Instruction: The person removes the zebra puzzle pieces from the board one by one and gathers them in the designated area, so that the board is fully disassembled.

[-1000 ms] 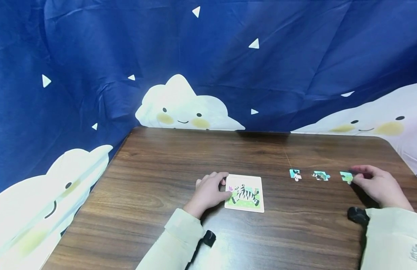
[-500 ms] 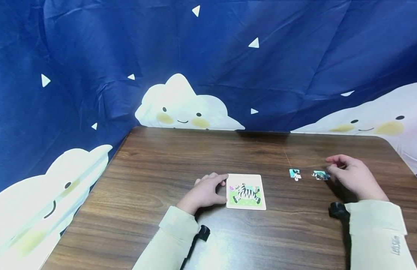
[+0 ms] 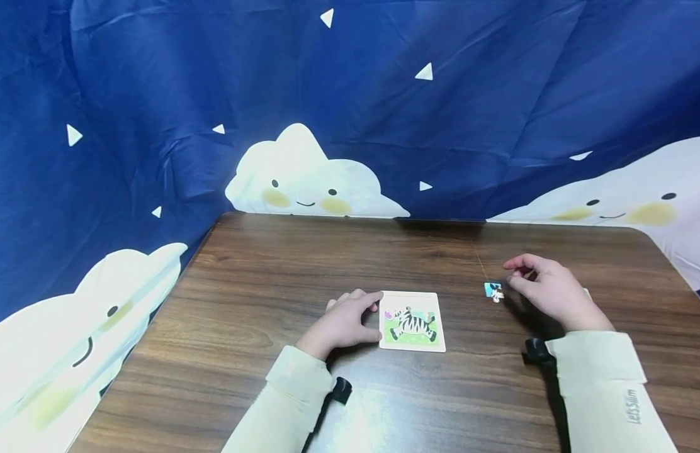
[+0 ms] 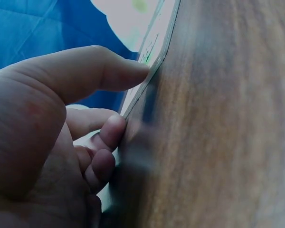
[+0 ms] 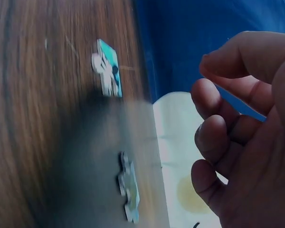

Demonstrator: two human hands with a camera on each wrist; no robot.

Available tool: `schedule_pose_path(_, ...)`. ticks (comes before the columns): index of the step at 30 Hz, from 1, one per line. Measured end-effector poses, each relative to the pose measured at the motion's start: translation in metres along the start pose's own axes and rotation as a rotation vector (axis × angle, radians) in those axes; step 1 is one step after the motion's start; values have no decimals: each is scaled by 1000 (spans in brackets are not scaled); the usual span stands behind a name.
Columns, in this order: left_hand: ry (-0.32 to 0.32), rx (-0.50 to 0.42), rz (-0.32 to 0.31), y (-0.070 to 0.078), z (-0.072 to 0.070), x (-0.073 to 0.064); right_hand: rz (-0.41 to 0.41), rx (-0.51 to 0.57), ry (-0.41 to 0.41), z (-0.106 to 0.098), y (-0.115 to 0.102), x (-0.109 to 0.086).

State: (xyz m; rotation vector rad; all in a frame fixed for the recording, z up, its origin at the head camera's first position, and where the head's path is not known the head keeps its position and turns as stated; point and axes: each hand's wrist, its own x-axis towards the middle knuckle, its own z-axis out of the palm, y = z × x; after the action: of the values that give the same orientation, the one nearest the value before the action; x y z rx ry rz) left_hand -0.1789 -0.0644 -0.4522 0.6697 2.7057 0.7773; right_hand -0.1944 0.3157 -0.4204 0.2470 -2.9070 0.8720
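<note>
In the head view, a square puzzle board (image 3: 411, 321) with a zebra picture lies flat near the table's middle. My left hand (image 3: 344, 322) holds it at the left edge, thumb and index finger set apart along that side; the left wrist view has the thumb (image 4: 126, 75) against the board's edge. To the right, my right hand (image 3: 551, 290) hovers just above the table, fingers loosely bent and holding nothing. Just left of its fingertips lies a blue-and-white puzzle piece (image 3: 494, 291). Another puzzle piece (image 5: 129, 190) appears lower in the right wrist view; in the head view the right hand hides it.
Both hands work over a brown wooden table (image 3: 293, 270). A blue curtain (image 3: 372, 94) with white clouds and triangles hangs behind it. A pale sliver (image 3: 587, 293) shows just past the right wrist, mostly covered.
My right hand has moved left across the row of puzzle pieces, from the rightmost one toward the leftmost. My left thumb has slid from the board's face to its edge; the board has turned slightly.
</note>
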Motion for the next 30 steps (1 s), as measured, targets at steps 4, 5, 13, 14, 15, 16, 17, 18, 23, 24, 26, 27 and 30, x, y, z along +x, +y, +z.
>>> schedule_pose_path(4,0,8,2,1,0,0,7,19,-33,4,-11,0)
schedule_pose_path(5,-1,11,1,1,0,0,3,26,-42,5,-13,0)
schedule_pose_path(13,-5,32,-1,1,0,0,-48,52,-40,17,-31,-1)
schedule_pose_path(14,-5,34,-2,1,0,0,-55,56,-40,18,-34,-1)
schedule_pose_path(15,-5,34,-3,1,0,0,-57,57,-42,20,-37,-1)
schedule_pose_path(16,-4,34,-3,1,0,0,-56,58,-47,21,-40,-1)
schedule_pose_path(17,-4,33,-4,1,0,-1,-54,59,-53,22,-43,-1)
schedule_pose_path(18,-3,31,-5,1,0,-1,-51,55,-58,24,-46,-2)
schedule_pose_path(23,-5,22,-9,1,0,-1,-58,73,-80,35,-61,-2)
schedule_pose_path(24,-5,22,-11,1,0,-1,-64,78,-85,38,-64,-2)
schedule_pose_path(26,-4,20,-12,1,1,-1,-86,94,-90,43,-69,-2)
schedule_pose_path(27,-2,20,-11,1,1,0,-94,101,-93,46,-71,-2)
schedule_pose_path(30,2,20,-9,0,1,0,-113,122,-105,53,-79,-2)
